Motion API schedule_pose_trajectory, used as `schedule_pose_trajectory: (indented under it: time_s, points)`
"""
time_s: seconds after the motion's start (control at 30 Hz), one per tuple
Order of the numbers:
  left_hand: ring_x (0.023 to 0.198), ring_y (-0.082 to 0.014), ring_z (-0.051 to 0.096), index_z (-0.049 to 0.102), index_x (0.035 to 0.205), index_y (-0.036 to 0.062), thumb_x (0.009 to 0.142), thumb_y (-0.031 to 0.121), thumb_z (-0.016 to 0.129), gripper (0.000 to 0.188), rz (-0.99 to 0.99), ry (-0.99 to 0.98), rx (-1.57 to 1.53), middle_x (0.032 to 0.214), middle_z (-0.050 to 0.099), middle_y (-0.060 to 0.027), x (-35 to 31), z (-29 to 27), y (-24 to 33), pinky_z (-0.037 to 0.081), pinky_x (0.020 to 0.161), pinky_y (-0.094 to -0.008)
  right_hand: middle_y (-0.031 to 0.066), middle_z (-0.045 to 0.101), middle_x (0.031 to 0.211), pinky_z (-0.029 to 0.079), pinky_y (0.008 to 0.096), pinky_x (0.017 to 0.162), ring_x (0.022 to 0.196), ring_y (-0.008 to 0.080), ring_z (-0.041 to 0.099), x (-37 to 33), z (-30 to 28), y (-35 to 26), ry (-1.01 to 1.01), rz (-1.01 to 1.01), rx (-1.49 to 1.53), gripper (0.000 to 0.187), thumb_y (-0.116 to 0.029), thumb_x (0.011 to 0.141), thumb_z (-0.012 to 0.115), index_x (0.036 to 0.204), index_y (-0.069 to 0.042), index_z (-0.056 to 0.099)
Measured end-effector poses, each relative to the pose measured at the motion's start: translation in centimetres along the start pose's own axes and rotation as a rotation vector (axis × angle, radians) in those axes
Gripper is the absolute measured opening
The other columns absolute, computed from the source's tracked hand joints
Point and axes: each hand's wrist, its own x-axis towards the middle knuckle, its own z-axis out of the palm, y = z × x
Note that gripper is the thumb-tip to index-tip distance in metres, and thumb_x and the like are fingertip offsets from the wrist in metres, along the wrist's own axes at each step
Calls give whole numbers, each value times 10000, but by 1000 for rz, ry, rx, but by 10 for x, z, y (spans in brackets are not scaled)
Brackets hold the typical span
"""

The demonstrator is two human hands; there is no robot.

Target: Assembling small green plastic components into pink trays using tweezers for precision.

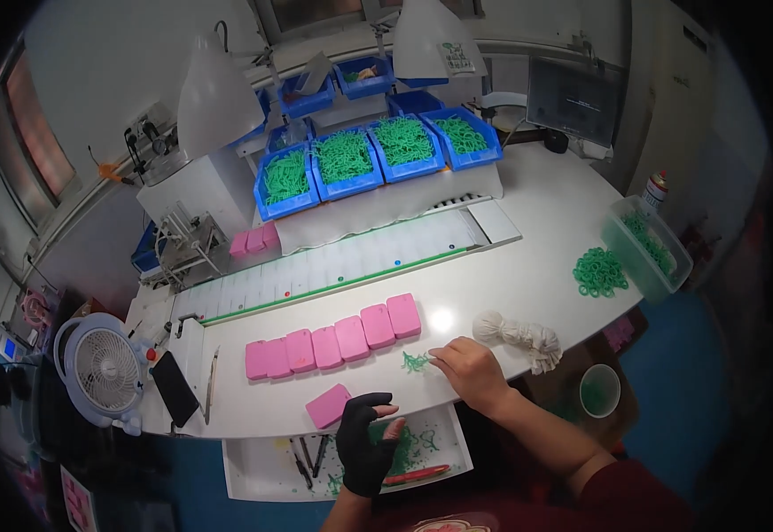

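My left hand, in a black glove that leaves the fingertips bare, hovers over the open drawer's front area. Its thumb and fingers are curved and apart, with nothing visible between them. Just beyond it lies a single pink block near the table edge. My right hand is bare and closed in a pinch at the table; what its fingertips hold is too small to make out. Right beside those fingertips is a small heap of thin green scraps. A row of several pink blocks stretches leftward beyond both hands.
Blue bins of green pieces stand behind a conveyor. To the right are green rings, a clear tub and a bundled white cloth. A drawer juts out below; a fan stands left.
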Motion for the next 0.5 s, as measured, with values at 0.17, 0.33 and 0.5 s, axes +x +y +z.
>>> schedule_pose_trajectory:
  time_s: [0.17,0.33,0.5]
  points:
    - [960,-245,640,660,901,47,757,-3,747,176,105,2,107,1008,652,-117,45,-27,-3,494,854,-334,96,636,770,495,365,625,703,261,630,6,-8,5,87,57,61,87,-88,844,701,903,-24,692]
    - [889,-200,634,665,900,31,791,-1,723,128,336,9,181,980,647,-113,182,-41,-42,505,787,-295,92,655,763,456,310,541,599,205,603,-11,1,19,231,176,237,54,-34,841,707,895,-31,703]
    - [918,-221,617,644,1070,84,748,25,766,349,357,-8,516,1027,617,-87,318,-40,-99,499,784,-326,82,659,766,440,284,514,584,172,597,-19,9,19,271,246,322,60,-19,842,704,901,-31,706]
